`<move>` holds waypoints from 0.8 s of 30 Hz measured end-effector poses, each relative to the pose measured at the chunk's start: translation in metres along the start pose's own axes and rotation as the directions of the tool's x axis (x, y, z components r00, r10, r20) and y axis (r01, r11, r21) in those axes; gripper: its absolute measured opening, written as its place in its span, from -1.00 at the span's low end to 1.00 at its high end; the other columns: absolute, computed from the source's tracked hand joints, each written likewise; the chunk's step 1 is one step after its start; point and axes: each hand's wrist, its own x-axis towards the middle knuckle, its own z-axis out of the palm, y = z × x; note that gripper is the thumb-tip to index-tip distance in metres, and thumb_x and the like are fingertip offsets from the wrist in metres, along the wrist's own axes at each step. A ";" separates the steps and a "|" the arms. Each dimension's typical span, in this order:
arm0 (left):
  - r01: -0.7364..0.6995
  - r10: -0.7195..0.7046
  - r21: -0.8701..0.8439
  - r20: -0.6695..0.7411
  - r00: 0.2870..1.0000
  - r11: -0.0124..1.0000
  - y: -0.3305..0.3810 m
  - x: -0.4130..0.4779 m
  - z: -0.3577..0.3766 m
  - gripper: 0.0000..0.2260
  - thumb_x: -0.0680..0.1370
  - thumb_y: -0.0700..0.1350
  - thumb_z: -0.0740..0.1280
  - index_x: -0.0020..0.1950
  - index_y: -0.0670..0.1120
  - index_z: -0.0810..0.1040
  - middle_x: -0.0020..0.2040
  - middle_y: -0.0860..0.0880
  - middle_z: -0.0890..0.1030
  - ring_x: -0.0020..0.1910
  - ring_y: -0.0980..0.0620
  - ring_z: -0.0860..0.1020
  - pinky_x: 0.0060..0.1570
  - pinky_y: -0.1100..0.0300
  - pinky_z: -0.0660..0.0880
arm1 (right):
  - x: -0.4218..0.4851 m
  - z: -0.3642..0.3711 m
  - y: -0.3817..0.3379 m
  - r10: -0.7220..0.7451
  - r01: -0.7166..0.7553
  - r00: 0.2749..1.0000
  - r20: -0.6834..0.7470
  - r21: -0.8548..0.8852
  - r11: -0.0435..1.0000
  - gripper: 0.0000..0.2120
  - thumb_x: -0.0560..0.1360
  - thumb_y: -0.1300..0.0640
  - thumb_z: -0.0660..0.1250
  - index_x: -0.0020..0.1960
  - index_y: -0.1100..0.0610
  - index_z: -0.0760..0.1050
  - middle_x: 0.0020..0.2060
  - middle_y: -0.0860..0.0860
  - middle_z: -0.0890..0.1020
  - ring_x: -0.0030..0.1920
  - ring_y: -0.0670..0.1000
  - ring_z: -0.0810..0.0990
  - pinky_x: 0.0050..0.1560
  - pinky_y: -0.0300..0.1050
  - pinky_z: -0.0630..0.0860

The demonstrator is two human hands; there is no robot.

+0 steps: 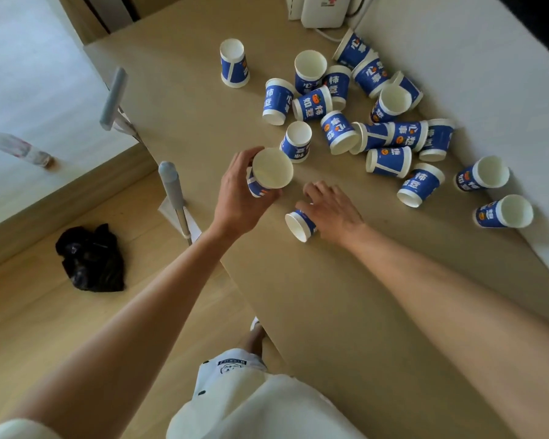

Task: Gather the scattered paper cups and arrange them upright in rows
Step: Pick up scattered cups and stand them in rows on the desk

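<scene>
Several blue-and-white paper cups lie scattered on the tan table (346,296), most of them on their sides in a heap (377,134) towards the far right by the wall. My left hand (238,198) grips one cup (271,172) just above the table, its mouth facing up towards me. My right hand (330,210) rests on a cup lying on its side (300,224), fingers spread over it. One cup (234,63) stands apart, upside down, at the far left. A few cups (309,71) in the heap stand upright.
A white device (322,9) with a cable sits at the table's far end. The white wall (488,74) borders the right side. Two grey-handled crutches (171,185) lean at the table's left edge. A black bag (91,258) and a plastic bottle (18,147) lie to the left.
</scene>
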 end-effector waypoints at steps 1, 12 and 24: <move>0.000 0.000 0.005 0.006 1.000 1.000 0.000 -0.002 0.000 -0.40 0.34 -0.14 0.58 0.33 -0.12 0.45 0.23 0.02 0.56 0.18 0.12 0.50 0.18 0.15 0.50 | -0.005 0.005 -0.002 0.015 -0.015 1.000 -0.002 0.015 1.000 -0.48 0.43 0.16 0.41 0.35 0.02 0.36 0.31 0.07 0.34 0.30 0.12 0.35 0.21 -0.01 0.37; -0.029 0.041 -0.070 0.177 0.983 0.997 0.028 -0.019 0.039 -0.44 0.33 -0.19 0.57 0.27 -0.04 0.47 0.16 0.06 0.58 0.10 0.11 0.56 0.09 0.22 0.52 | -0.119 0.065 -0.018 0.682 -0.334 0.719 0.136 0.927 0.167 -0.41 0.28 0.02 0.55 0.25 0.00 0.41 0.11 -0.11 0.60 0.10 -0.02 0.60 0.09 -0.04 0.51; -0.167 0.258 -0.212 0.539 0.802 0.963 0.142 -0.083 0.171 -0.42 0.33 -0.16 0.58 0.29 0.02 0.46 0.17 0.11 0.59 0.12 0.16 0.56 0.12 0.26 0.51 | -0.291 0.102 -0.010 0.917 0.075 0.182 0.355 0.925 -0.373 -0.41 0.27 0.18 0.63 0.14 -0.16 0.43 -0.04 -0.35 0.63 -0.04 -0.27 0.61 -0.15 -0.45 0.46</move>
